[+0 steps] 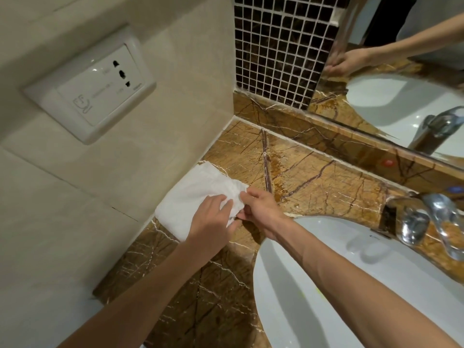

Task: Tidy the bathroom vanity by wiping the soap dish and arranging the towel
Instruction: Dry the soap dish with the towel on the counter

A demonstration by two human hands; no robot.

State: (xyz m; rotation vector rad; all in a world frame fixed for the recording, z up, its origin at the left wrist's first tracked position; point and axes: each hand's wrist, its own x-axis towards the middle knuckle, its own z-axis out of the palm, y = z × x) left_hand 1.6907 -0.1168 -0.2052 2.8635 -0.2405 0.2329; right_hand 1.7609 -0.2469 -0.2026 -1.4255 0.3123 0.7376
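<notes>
Bare counter (313, 177) open between towel (195, 194) and faucet (426, 219). Blocked left by wall (113, 184), behind by backsplash ledge (326, 144).

The brown marble counter (313, 177) carries a folded white towel (195, 194) against the wall, a white sink (313, 285), and a chrome faucet (421, 222).

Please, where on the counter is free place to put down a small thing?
Bare counter lies between the towel, the back ledge and the faucet. Another patch sits in front of the towel, between wall and sink. It is crowded at the towel's right edge, where the left hand and right hand work.
</notes>
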